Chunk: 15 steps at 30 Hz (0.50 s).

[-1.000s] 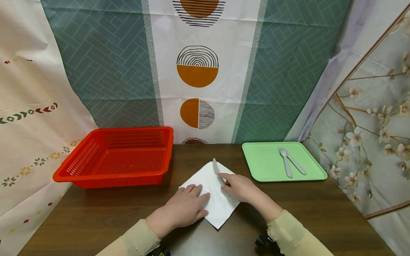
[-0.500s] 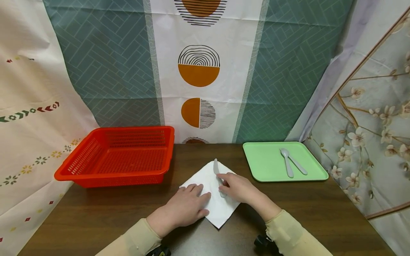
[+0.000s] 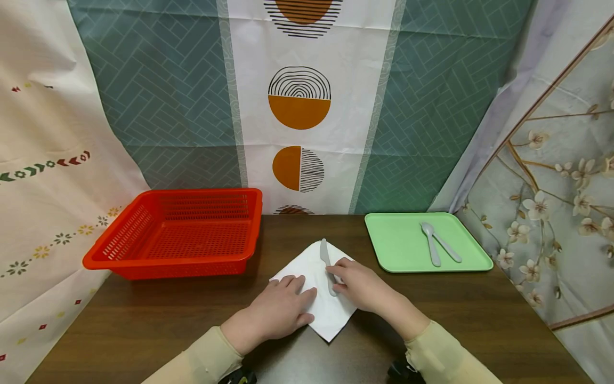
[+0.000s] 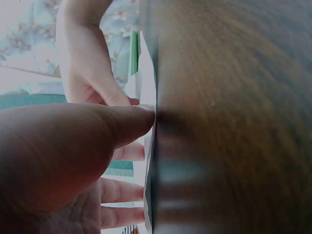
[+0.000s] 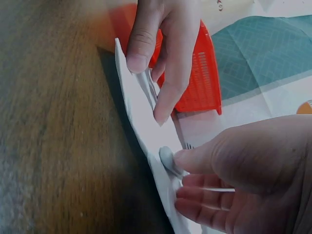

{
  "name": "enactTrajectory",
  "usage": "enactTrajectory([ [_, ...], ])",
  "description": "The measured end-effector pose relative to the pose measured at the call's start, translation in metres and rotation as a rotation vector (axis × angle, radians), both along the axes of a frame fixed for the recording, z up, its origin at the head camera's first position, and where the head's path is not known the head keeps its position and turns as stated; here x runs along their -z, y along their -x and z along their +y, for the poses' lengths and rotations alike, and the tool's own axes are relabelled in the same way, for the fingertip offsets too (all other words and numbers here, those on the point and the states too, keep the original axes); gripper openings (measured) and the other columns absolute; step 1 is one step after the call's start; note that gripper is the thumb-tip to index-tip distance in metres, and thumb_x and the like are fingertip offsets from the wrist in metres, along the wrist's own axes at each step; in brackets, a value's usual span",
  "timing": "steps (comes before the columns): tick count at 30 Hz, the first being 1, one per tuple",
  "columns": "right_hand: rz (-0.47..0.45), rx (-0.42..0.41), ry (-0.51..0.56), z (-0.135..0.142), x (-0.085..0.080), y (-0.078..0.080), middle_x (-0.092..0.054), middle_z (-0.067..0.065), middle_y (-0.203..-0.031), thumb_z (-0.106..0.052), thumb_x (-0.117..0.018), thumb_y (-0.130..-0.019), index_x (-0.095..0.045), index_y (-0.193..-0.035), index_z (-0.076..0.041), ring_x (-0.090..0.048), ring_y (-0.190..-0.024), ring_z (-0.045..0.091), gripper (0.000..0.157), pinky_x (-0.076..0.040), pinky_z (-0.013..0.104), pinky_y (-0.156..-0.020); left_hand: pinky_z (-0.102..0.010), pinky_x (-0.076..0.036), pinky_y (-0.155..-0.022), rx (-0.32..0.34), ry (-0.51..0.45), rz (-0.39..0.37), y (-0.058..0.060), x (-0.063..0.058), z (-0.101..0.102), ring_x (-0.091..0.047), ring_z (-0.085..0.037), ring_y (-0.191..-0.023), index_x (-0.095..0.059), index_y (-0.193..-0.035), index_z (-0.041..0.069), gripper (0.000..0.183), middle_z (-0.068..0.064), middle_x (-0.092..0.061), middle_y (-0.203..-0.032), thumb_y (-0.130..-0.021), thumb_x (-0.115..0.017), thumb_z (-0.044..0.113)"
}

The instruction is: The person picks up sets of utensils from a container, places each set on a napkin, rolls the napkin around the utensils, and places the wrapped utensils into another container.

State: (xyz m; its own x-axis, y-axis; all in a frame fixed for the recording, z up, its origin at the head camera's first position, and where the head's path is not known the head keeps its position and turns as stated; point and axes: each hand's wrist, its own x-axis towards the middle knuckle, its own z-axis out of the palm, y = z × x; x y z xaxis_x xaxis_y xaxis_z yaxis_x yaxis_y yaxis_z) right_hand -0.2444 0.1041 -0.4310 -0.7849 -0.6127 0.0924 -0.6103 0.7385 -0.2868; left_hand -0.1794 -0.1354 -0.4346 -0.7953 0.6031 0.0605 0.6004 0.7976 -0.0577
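A white paper napkin [image 3: 328, 319] lies turned like a diamond on the table. On it rests a grey table knife [image 3: 324, 253], blade pointing away from me. My left hand [image 3: 275, 309] lies on the napkin's left side, fingers spread and pressing it down. My right hand [image 3: 362, 282] is at the knife's handle, its fingertips reaching over the handle and the thumb on the near right side. In the right wrist view the thumb is close against the handle end [image 5: 167, 158], with the other fingers extended behind. The fingers hide part of the handle.
A red plastic basket [image 3: 172, 271] stands at the back left. At the back right lies a light green tray [image 3: 393, 240] bearing a grey spoon [image 3: 431, 248] and another grey utensil [image 3: 448, 248] crossing under it. Patterned cloths [image 3: 408, 117] hang behind the brown table [image 3: 168, 320].
My right hand has shifted a little toward me and its index finger has drawn back along the knife, so more of the handle shows. My left hand stays on the napkin.
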Motion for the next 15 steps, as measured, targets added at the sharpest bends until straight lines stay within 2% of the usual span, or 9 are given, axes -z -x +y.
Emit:
enactTrajectory([
  [3, 0.016, -0.032, -0.013, 0.0026, -0.0011, -0.0031, -0.069, 0.015, -0.131, -0.006, -0.083, -0.099, -0.073, -0.140, -0.001, -0.069, -0.117, 0.031, 0.042, -0.058, 0.048, -0.099, -0.059, -0.055, -0.103, 0.002, 0.001, -0.022, 0.0012, -0.0021, -0.0017, -0.060, -0.036, -0.134, -0.066, -0.150, 0.017, 0.055, -0.015, -0.063, -0.149, -0.103, -0.077, 0.043],
  [8, 0.055, -0.072, -0.028, 0.0055, -0.0007, -0.0035, -0.070, 0.015, -0.131, -0.004, -0.083, -0.098, -0.074, -0.136, -0.001, -0.068, -0.121, 0.032, 0.040, -0.057, 0.048, -0.101, -0.057, -0.053, -0.108, -0.025, -0.005, -0.063, 0.0031, -0.0038, -0.0024, -0.059, -0.034, -0.139, -0.065, -0.149, 0.008, 0.060, -0.013, -0.062, -0.153, -0.102, -0.078, 0.043],
  [15, 0.041, -0.064, -0.046, 0.0052, -0.0010, -0.0028, -0.071, 0.014, -0.132, -0.007, -0.082, -0.099, -0.075, -0.137, -0.003, -0.067, -0.124, 0.033, 0.039, -0.056, 0.050, -0.104, -0.055, -0.052, -0.111, -0.046, 0.011, -0.087, 0.0049, -0.0042, -0.0009, -0.058, -0.033, -0.141, -0.065, -0.148, 0.004, 0.063, -0.013, -0.062, -0.155, -0.102, -0.078, 0.045],
])
